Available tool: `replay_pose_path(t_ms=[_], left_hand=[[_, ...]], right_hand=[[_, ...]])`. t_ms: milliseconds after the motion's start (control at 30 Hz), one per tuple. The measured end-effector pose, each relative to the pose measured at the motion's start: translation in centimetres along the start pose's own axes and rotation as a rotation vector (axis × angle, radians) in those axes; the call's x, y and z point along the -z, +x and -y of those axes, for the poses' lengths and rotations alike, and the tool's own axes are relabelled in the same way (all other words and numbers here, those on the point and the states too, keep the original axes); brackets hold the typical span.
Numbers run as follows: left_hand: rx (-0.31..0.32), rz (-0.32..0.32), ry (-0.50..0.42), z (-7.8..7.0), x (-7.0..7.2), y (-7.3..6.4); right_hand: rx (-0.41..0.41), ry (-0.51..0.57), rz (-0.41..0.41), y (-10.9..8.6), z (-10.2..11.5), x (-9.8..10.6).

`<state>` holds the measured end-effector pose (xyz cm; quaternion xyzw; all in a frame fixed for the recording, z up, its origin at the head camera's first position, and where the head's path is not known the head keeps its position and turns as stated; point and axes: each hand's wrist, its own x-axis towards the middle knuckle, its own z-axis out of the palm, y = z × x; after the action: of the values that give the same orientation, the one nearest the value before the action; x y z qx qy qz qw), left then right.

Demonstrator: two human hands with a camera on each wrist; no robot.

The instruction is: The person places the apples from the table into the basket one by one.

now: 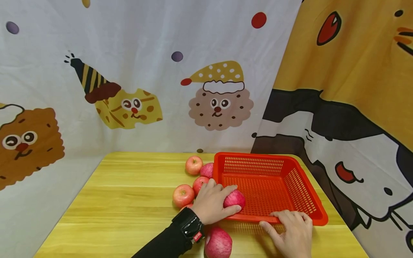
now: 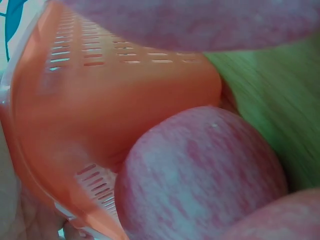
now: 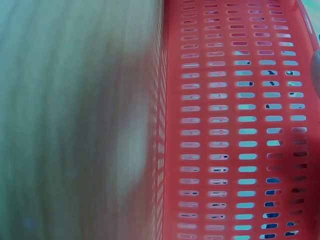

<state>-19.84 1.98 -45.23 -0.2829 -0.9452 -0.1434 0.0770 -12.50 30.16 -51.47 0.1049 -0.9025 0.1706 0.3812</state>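
My left hand (image 1: pixel 209 203) grips a red apple (image 1: pixel 235 201) between thumb and fingers, over the left front corner of a red plastic basket (image 1: pixel 258 218). At the basket's front rim is my right hand (image 1: pixel 292 231), pinching it with the thumb outside and the fingers over the edge. The right wrist view shows the slotted basket wall (image 3: pixel 173 120) close up. Beside the basket in the left wrist view lies a streaked apple (image 2: pixel 200 170). Another apple (image 1: pixel 218 243) sits near my left wrist, in front of the basket.
Several more apples stand left of the basket, among them a pale red apple (image 1: pixel 183 196) and one farther back (image 1: pixel 194 165). All rest on a yellow wood-grain table (image 1: pixel 129 200). Printed cloth (image 1: pixel 145 43) hangs behind and to the right.
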Motion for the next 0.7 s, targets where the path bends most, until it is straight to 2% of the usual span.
replay_pose_path(t_ms=[133, 367, 700], left_hand=[[0.008, -0.002, 0.007, -0.06, 0.05, 0.20], [-0.013, 0.016, 0.049, 0.07, 0.18, 0.25], [-0.018, 0.023, 0.034, 0.14, 0.29, 0.01]], right_hand=[[0.004, 0.004, 0.000, 0.02, 0.02, -0.03], [-0.010, -0.001, 0.002, 0.11, 0.26, 0.11], [-0.043, -0.012, 0.030, 0.10, 0.49, 0.29]])
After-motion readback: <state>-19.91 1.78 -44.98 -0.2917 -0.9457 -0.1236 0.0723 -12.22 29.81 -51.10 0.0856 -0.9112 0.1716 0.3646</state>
